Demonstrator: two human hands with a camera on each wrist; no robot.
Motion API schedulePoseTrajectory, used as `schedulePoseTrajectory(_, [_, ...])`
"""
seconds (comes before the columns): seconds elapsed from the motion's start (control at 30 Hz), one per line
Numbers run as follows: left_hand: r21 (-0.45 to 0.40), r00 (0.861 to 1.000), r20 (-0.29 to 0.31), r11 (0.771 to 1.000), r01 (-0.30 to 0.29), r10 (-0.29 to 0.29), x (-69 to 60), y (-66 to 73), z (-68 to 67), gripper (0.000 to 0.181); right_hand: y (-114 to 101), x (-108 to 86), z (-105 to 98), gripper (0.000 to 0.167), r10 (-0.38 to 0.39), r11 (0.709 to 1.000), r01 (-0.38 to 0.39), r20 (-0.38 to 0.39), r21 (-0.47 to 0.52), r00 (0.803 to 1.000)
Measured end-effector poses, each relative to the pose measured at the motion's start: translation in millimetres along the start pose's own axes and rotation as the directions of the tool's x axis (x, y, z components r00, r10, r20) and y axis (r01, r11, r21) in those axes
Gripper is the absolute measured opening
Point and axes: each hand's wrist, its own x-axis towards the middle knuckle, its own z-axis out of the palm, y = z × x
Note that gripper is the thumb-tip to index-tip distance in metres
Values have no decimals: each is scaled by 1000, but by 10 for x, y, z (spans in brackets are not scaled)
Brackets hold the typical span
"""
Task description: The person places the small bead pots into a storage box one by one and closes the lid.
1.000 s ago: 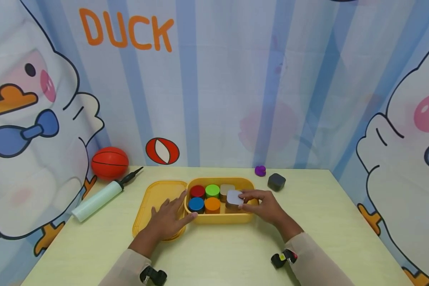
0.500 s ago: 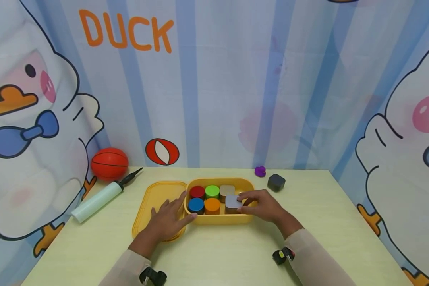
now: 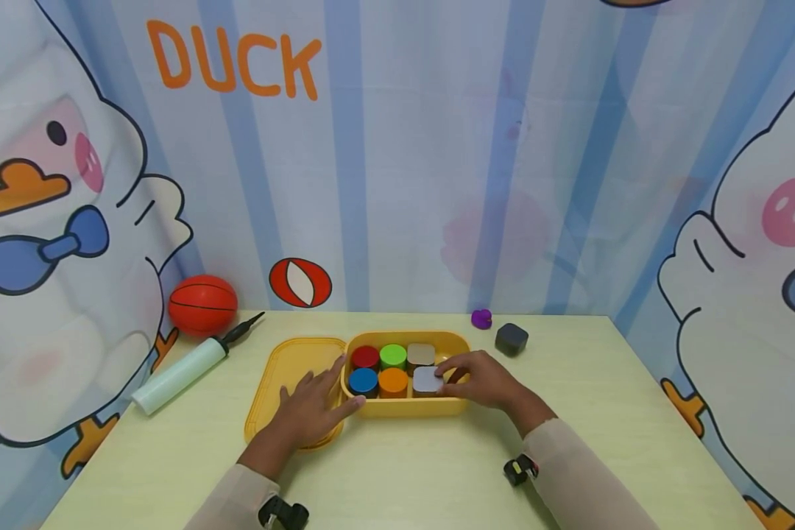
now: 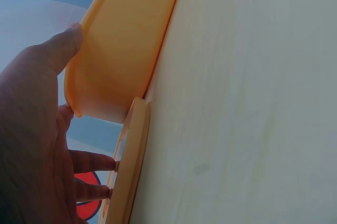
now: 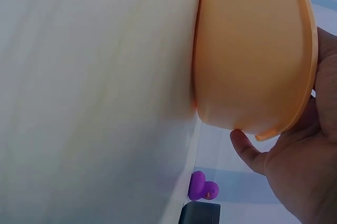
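Note:
A yellow rectangular box (image 3: 404,408) stands on the table, holding red (image 3: 365,357), green (image 3: 393,355), blue (image 3: 363,380) and orange (image 3: 393,381) round pieces. A beige-topped squarish block (image 3: 420,353) sits at the back of it. In front of that, the right hand (image 3: 489,380) pinches a pale grey-topped block (image 3: 427,380) inside the box. The left hand (image 3: 308,412) is spread, thumb and index finger touching the box's left end. Its other fingers rest on the yellow lid (image 3: 265,390) beside the box. In the right wrist view the box wall hides the pinched block.
Behind the box to the right are a dark squarish block (image 3: 511,339) and a small purple rubber duck (image 5: 202,186). At the left lie a red ball (image 3: 203,305) and a pale green hand pump (image 3: 184,373). A duck-print curtain (image 3: 411,162) hangs behind the table.
The right hand has shifted a little left with the pale grey-topped block, which now sits closer to the orange piece, in front of the beige-topped block. The left hand stays in place.

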Motion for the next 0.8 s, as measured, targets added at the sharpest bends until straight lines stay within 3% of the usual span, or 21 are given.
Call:
schedulePoseTrajectory(0.3, [-1, 1000, -5, 1000, -4, 4, -13, 8, -5, 96, 25, 31, 41, 3, -9, 1000, 9, -42, -10, 999])
schedulePoseTrajectory(0.8, [-4, 1000, -16, 1000, -19, 19, -11, -4, 0, 95, -10, 9, 59, 12, -11, 996, 20, -93, 89, 996])
